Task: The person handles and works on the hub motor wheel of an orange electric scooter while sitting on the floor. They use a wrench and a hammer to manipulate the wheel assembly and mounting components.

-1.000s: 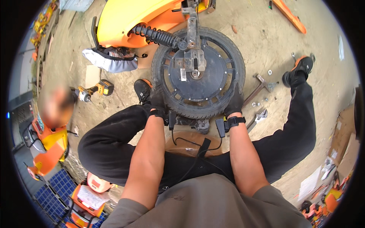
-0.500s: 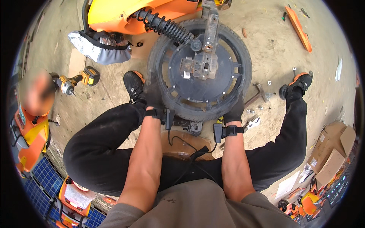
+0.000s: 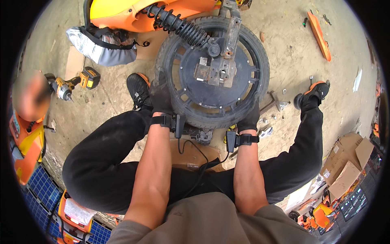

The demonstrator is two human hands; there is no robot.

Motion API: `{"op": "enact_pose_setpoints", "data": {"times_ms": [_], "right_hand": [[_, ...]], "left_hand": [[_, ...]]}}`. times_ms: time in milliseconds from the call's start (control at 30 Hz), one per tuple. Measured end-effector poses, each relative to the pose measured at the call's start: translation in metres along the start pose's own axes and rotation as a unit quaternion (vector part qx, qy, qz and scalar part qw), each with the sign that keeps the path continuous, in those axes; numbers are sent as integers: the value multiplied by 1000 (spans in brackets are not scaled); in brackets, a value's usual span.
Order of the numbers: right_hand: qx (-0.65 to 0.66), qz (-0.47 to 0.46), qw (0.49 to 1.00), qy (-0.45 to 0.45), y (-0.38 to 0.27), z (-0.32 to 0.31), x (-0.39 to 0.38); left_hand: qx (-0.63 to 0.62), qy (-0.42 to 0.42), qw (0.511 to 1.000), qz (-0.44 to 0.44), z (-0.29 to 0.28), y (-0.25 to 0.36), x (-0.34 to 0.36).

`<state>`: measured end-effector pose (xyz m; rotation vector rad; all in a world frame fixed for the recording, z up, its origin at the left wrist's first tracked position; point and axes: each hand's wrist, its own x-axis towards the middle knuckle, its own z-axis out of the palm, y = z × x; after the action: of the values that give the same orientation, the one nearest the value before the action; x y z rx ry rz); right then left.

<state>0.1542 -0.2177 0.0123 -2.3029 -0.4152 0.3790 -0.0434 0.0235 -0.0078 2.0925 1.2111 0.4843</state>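
Outdoor scooter repair yard: bare dusty concrete floor [image 3: 292, 53], yellow-black cordless drill [image 3: 75, 83], orange scooter body panel [image 3: 134, 14], scattered metal bolts [image 3: 280, 103].

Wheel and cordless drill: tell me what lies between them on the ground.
In the head view, a black shoe with an orange heel sits between the wheel and the drill; otherwise bare concrete floor.

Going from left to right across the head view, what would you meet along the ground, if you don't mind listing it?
Cordless drill → left hand on the tyre → scooter wheel → right hand on the tyre → orange panel → cardboard boxes.
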Motion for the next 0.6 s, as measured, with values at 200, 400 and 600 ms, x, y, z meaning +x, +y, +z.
{"op": "enact_pose_setpoints", "data": {"times_ms": [200, 400, 600], "right_hand": [[166, 97, 981, -4, 20, 7, 0], [186, 109, 976, -3, 21, 6, 1], [228, 120, 966, -14, 18, 10, 7]], "left_hand": [[165, 13, 979, 119, -1, -14, -2], [191, 16, 973, 127, -3, 1, 3], [163, 15, 976, 146, -6, 1, 7]]}}
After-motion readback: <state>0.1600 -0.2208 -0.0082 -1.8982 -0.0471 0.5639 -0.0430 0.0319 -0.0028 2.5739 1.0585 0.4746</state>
